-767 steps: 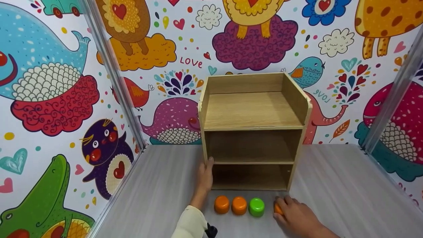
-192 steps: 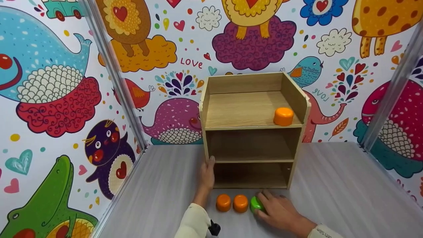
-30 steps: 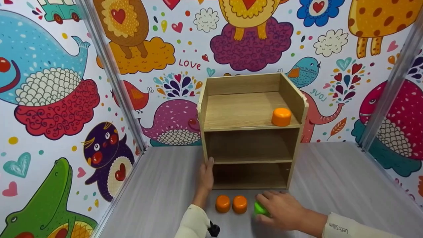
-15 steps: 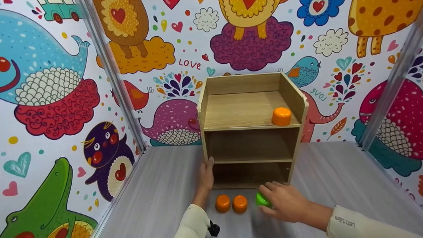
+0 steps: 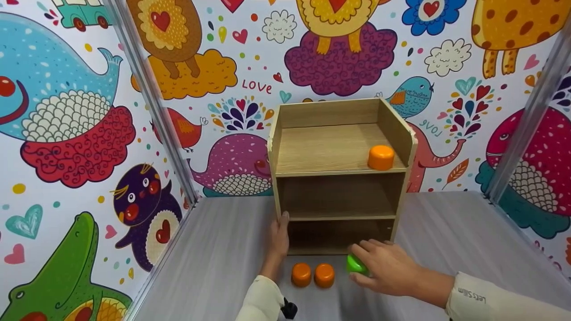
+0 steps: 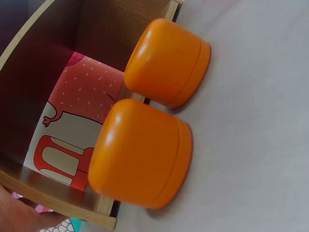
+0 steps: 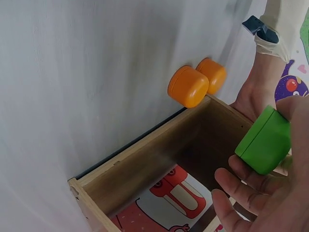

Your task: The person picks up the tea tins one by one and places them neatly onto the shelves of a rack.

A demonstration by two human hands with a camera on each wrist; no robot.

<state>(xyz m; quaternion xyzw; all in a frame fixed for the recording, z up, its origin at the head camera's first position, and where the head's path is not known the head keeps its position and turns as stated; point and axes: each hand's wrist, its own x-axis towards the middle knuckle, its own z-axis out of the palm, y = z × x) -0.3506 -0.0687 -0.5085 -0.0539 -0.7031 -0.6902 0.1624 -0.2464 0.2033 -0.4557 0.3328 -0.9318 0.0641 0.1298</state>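
My right hand (image 5: 390,268) pinches a small rounded green container (image 5: 355,264) between thumb and fingers, above the table in front of the shelf's lower right. In the right wrist view the green container (image 7: 264,140) is tilted and seems clear of the table. At the lower left of the small wooden shelf (image 5: 328,149), my left hand (image 5: 279,238) grips the side panel, thumb on the front edge. Two matching orange containers (image 5: 301,274) stand side by side on the table between the hands. A third orange container (image 5: 381,157) sits on the shelf's top board, near its right front corner.
The shelf has two compartments below its raised-edge top, the middle one (image 5: 339,196) and the bottom one (image 5: 330,236). Grey table surface (image 5: 223,249) surrounds it. Walls printed with cartoon animals (image 5: 241,160) stand behind and at both sides, with metal corner posts (image 5: 163,111).
Earlier, an orange container under my right hand came to stand on the top board. Within the last second my right hand has raised the green container slightly toward the shelf. Left hand unchanged.
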